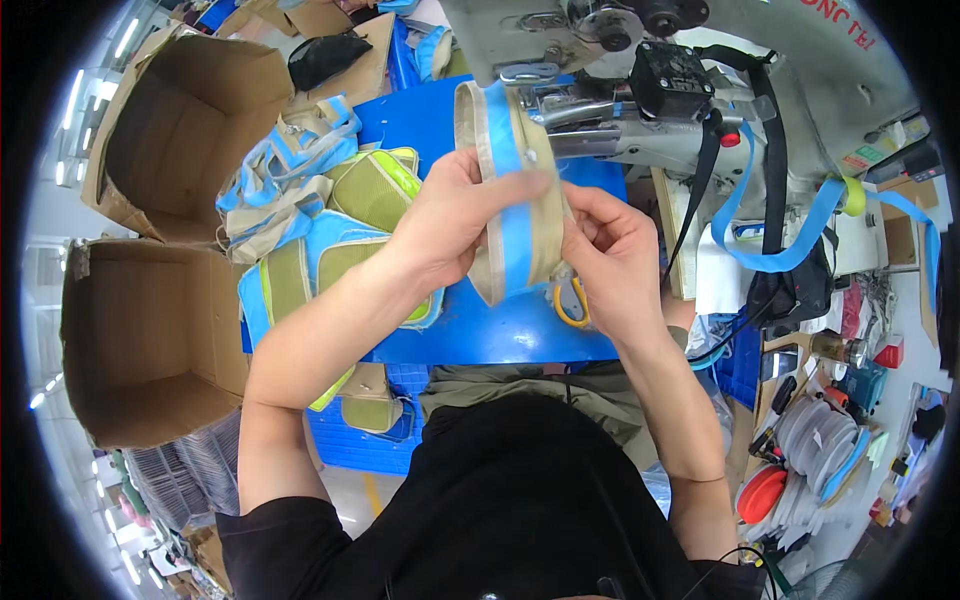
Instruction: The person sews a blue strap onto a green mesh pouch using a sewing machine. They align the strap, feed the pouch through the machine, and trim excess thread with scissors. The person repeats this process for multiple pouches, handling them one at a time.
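Observation:
A looped fabric band [516,250], beige with a bright blue stripe along its middle, is held up between my hands above the blue table [480,338]. My left hand [452,215] grips its left side, the thumb laid across the outside and the fingers partly hidden behind the cloth. On the band's right edge, my right hand [615,255] is closed in a pinch. Yellow-handled scissors [572,305] show just below the right hand, partly covered by it. The sewing machine's arm [590,135] is right behind the band.
Left on the table lie green mesh pieces with blue edging [365,195] and a heap of beige-and-blue strips [285,175]. Open cardboard boxes [150,345] stand beyond. Blue webbing [800,255] hangs at the right, above several stacked rolls [812,440].

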`<state>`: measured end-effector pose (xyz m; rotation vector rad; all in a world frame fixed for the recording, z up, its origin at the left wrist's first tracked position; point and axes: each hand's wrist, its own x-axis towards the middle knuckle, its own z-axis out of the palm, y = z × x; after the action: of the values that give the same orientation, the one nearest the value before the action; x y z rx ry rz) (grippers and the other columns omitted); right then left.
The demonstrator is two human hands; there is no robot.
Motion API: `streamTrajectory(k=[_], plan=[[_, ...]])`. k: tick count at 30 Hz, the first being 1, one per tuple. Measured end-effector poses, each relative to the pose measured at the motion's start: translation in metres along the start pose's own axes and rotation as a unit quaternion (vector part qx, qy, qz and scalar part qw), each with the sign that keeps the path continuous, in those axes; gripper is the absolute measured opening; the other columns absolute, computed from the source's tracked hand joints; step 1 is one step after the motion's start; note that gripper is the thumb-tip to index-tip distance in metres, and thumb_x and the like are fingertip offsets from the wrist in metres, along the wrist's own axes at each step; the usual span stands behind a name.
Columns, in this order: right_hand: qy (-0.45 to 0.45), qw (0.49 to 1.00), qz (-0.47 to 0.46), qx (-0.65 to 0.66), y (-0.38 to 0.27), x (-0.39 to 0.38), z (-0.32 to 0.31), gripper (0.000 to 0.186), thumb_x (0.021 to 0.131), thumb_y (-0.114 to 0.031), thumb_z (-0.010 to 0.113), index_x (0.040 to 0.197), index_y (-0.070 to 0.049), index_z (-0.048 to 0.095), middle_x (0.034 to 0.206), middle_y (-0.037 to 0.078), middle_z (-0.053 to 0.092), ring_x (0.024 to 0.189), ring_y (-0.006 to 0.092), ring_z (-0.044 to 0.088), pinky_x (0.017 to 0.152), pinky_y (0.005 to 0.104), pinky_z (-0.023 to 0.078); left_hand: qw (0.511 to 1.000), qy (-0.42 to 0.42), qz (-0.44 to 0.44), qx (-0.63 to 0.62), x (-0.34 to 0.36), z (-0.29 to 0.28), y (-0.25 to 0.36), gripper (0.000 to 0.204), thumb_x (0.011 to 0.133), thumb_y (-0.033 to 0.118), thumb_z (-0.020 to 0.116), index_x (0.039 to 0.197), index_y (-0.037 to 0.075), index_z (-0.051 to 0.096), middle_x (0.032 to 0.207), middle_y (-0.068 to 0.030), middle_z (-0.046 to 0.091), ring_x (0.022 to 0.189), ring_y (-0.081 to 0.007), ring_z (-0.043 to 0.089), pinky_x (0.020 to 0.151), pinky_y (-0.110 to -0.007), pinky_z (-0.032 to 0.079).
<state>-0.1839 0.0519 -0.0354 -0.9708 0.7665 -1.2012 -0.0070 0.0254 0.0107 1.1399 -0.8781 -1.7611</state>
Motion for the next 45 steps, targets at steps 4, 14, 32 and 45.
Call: streamTrajectory(k=[4,14,32,45], plan=[[-0.001,1.0,-0.005,-0.014,-0.001,0.0,0.002,0.029,0.095,0.0,0.067,0.124,0.005,0.068,0.092,0.001,0.073,0.079,0.0016,0.062,0.07,0.0195,0.049,1.0,0.006,0.014,0.006,0.0,0.001,0.002,0.025,0.091,0.011,0.078,0.11,-0.001,0.069,0.1,-0.0091,0.075,0.082,-0.0147,0.073,0.072,-0.031,0.06],[0.021,0.994,-0.056,-0.092,-0.003,0.005,0.002,0.031,0.088,0.0,0.07,0.119,0.002,0.072,0.088,-0.001,0.069,0.078,0.003,0.06,0.068,0.0204,0.049,0.995,0.059,0.084,0.019,-0.016,0.004,-0.013,0.036,0.092,0.011,0.078,0.122,0.002,0.061,0.102,-0.0068,0.074,0.085,-0.0134,0.072,0.073,-0.031,0.06],[0.06,0.984,-0.101,-0.131,0.01,0.001,0.003,0.028,0.083,0.001,0.072,0.111,0.001,0.073,0.091,0.004,0.068,0.083,0.0081,0.064,0.07,0.0251,0.057,0.999,0.024,-0.007,0.021,-0.023,0.01,-0.005,0.02,0.093,0.014,0.077,0.107,0.0,0.074,0.099,-0.0065,0.076,0.084,-0.011,0.071,0.075,-0.028,0.058],[0.082,0.981,-0.102,-0.146,0.005,0.033,0.012,0.029,0.084,0.001,0.073,0.113,0.001,0.073,0.095,0.006,0.072,0.085,0.0097,0.068,0.076,0.0269,0.058,0.994,0.029,0.022,0.098,0.007,-0.007,0.012,0.021,0.092,0.015,0.078,0.106,0.0,0.075,0.093,-0.0037,0.076,0.078,-0.008,0.069,0.067,-0.025,0.054]])
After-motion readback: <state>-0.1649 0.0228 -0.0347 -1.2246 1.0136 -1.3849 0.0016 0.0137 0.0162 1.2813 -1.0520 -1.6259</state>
